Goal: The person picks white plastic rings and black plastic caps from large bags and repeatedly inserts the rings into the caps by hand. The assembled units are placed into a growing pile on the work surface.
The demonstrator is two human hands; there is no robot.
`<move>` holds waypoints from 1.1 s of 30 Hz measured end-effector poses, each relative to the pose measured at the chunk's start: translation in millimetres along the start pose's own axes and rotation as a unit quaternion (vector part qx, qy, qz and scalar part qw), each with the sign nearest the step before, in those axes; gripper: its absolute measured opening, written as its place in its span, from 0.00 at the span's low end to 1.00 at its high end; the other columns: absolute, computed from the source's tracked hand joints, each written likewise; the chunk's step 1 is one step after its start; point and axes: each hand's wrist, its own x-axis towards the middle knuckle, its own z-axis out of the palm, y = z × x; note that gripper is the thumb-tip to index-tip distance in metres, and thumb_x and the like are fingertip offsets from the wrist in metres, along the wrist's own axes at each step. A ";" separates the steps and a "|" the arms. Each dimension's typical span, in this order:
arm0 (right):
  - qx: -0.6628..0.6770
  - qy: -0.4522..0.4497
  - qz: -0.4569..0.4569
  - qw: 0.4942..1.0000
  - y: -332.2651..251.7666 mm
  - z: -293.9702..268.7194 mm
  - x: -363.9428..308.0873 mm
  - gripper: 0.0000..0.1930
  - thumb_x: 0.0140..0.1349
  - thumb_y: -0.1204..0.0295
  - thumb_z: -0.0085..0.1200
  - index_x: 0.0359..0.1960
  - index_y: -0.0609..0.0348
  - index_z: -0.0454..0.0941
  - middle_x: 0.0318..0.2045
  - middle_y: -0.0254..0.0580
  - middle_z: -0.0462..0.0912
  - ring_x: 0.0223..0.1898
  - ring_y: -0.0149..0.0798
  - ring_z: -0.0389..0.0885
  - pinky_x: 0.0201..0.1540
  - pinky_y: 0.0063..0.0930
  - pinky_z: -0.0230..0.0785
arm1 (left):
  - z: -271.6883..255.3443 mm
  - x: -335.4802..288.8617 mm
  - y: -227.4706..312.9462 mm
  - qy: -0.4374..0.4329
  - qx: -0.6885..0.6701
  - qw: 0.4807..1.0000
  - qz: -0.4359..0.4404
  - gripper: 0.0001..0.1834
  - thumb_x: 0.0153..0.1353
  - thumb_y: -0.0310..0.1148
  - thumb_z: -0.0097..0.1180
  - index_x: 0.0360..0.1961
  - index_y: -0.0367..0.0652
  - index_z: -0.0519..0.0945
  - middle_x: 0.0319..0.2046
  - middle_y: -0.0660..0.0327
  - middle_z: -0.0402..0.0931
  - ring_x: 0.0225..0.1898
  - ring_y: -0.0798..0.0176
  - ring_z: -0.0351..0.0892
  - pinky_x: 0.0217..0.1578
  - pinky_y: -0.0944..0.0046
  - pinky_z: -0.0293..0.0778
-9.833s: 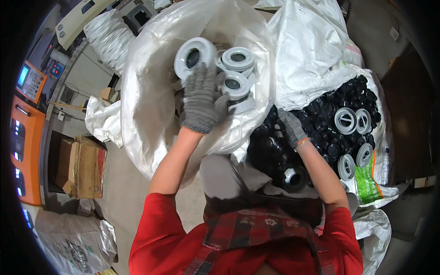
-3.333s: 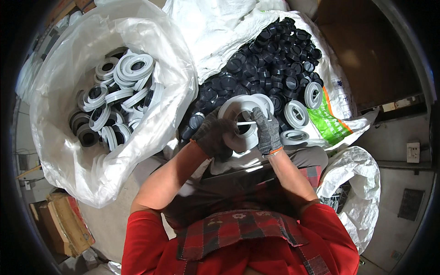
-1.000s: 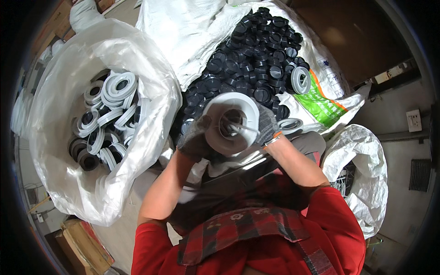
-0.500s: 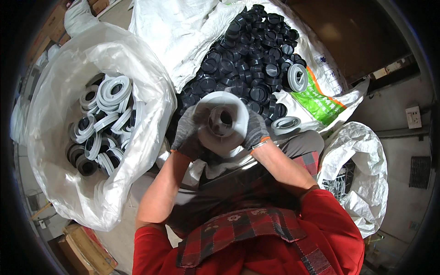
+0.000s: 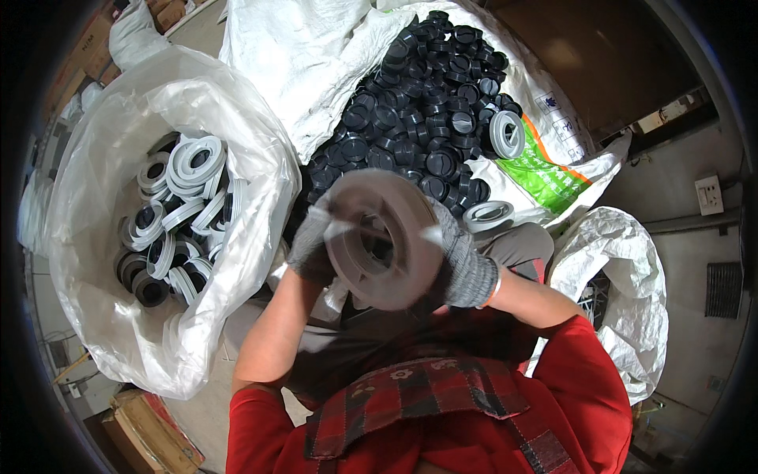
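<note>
In front of my lap I hold a round, flanged grey-white plastic fitting [image 5: 414, 257] with a central hole, slightly smeared by motion. My left hand [image 5: 310, 246], in a grey knitted glove, is closed on its left side. My right hand [image 5: 470, 265], gloved the same way, grips its right side. Most of the fingers are hidden behind the fitting. Just beyond lies a heap of black round plastic caps [image 5: 426, 118] on white sacking. Two similar pale ringed fittings, one upper [image 5: 507, 134] and one lower [image 5: 488, 216], lie at the heap's right edge.
On the left stands a large translucent plastic bag [image 5: 83, 261] with several pale ringed fittings [image 5: 197, 166] in it. A white woven sack [image 5: 639, 316] with small metal-looking pieces is at the right. Cardboard [image 5: 154, 430] lies lower left; a socket [image 5: 709, 195] is on the right wall.
The fitting has tipped and come nearer to me, showing a different face with a wider opening. My right hand has turned and its elbow has swung outward; the left hand has shifted slightly.
</note>
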 end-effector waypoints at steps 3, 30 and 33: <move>-0.359 -0.222 -0.177 0.889 -15.0 -33.4 2.2 0.27 0.51 0.63 0.59 0.53 0.62 0.71 0.50 0.53 0.73 0.56 0.53 0.68 0.54 0.43 0.65 | -16.6 -4.4 8.9 -0.085 0.406 0.907 0.070 0.23 0.48 0.28 0.66 0.48 0.40 0.76 0.44 0.57 0.78 0.43 0.63 0.78 0.47 0.60 0.75; -0.607 0.227 0.269 0.713 146.5 -253.4 125.2 0.26 0.53 0.56 0.58 0.50 0.58 0.78 0.47 0.59 0.79 0.50 0.51 0.78 0.53 0.39 0.69 | -40.4 27.5 -19.8 0.274 0.183 0.937 0.114 0.09 0.63 0.27 0.52 0.43 0.38 0.76 0.23 0.65 0.73 0.21 0.69 0.72 0.25 0.69 0.70; -0.422 0.196 0.071 0.882 114.5 -205.5 106.9 0.19 0.55 0.67 0.62 0.46 0.64 0.78 0.36 0.47 0.84 0.37 0.44 0.83 0.42 0.31 0.75 | -52.8 35.0 -29.0 0.214 0.140 0.964 0.073 0.11 0.64 0.29 0.51 0.46 0.38 0.74 0.27 0.64 0.74 0.26 0.70 0.72 0.29 0.70 0.70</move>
